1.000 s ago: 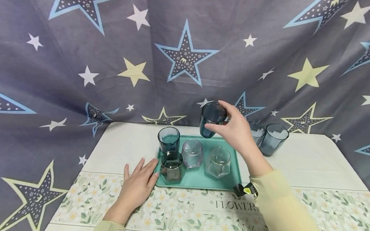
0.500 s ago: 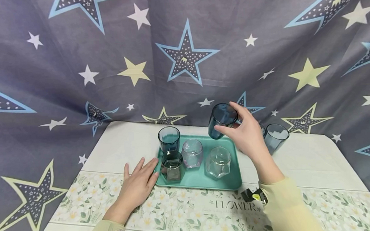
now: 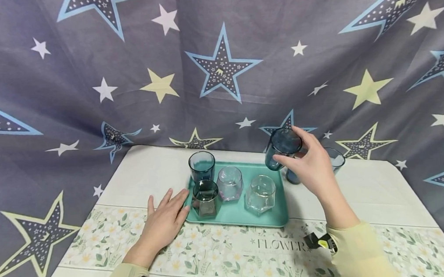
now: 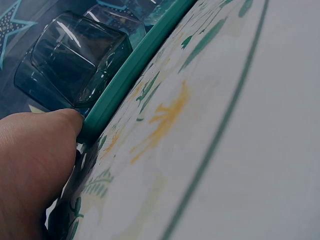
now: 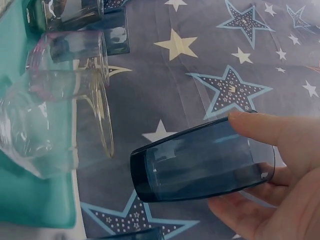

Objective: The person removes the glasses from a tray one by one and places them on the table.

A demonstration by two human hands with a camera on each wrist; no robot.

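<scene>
My right hand (image 3: 313,165) grips a blue drinking glass (image 3: 284,141) near its rim, between thumb and fingers. The glass hangs slightly tilted above the back right corner of a teal tray (image 3: 233,219); in the right wrist view its thick base points away from the palm. My left hand (image 3: 164,225) lies with spread fingers against the tray's left edge, the fingertips touching the rim. On the tray stand another blue glass (image 3: 202,169), a dark grey glass (image 3: 206,202), a pinkish glass (image 3: 230,185) and a clear faceted glass (image 3: 260,195).
Right of the tray, two more blue glasses stand partly hidden by my right hand: one base (image 3: 293,177) and one rim (image 3: 335,157) show. The white table cover (image 3: 373,191) has a floral band. A star-patterned curtain (image 3: 204,113) hangs along the table's back edge.
My right hand has carried the blue glass rightward and a little lower, from above the tray's back toward the glasses at the right. The left hand stays at the tray's edge.
</scene>
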